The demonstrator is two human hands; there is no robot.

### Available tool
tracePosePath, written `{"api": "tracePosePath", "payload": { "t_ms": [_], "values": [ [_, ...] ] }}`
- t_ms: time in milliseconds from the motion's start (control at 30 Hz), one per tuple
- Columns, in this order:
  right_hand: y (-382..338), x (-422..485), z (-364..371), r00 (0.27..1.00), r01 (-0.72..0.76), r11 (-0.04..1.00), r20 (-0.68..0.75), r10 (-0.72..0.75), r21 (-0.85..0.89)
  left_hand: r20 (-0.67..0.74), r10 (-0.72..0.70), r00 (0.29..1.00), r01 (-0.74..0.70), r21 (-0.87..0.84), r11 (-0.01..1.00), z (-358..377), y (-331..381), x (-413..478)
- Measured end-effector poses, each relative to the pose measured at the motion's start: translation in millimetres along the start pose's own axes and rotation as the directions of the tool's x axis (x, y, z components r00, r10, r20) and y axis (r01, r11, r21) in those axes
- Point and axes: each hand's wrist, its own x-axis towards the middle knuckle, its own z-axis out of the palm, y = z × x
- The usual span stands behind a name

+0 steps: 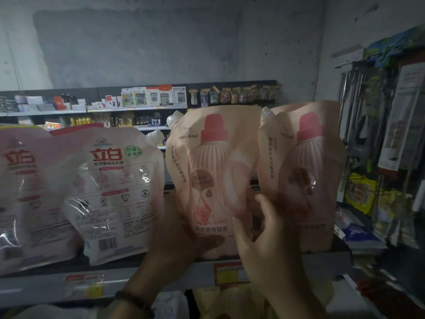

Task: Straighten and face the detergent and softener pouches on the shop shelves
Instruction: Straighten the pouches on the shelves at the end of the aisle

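1. Your left hand [177, 229] grips the lower left corner of the centre pouch [211, 166]. The thumb lies across the front near the bottom edge. The other fingers are hidden behind the pouch, so you cannot tell how they lie.
2. Your right hand [264, 240] is at that pouch's lower right. Its fingers [239, 229] are loosely spread against the front, and the thumb stands up apart from them, at the gap towards the right pouch [305, 166].
3. Both peach pouches stand upright on the shelf [161, 270] with their printed bottle faces forward, just beside each other, spouts at the upper left.
4. To their left, the white pouch [115, 192] shows its barcode side and leans against the far-left pouch [20, 194], which is cut off by the frame edge.
5. A price tag [230, 272] sits on the shelf lip below the centre pouch.
6. A bead bracelet [134, 300] circles your left wrist.
7. A rack [379, 139] of hanging goods stands to the right.
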Motion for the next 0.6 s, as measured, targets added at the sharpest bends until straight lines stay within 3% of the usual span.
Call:
{"api": "tracePosePath", "payload": {
  "t_ms": [367,600],
  "values": [
    [2.1,-9.0,1.1,0.993,-0.082,0.991,0.092,0.072,0.102,-0.028,0.011,1.000,-0.013,-0.060,0.998,4.4,6.8,-6.9],
    [9.5,-12.3,3.0,0.995,-0.084,0.980,-0.030,0.091,0.178,-0.049,-0.008,0.999,0.003,-0.100,0.995,6.9,8.1,-15.9]
  ]
}}
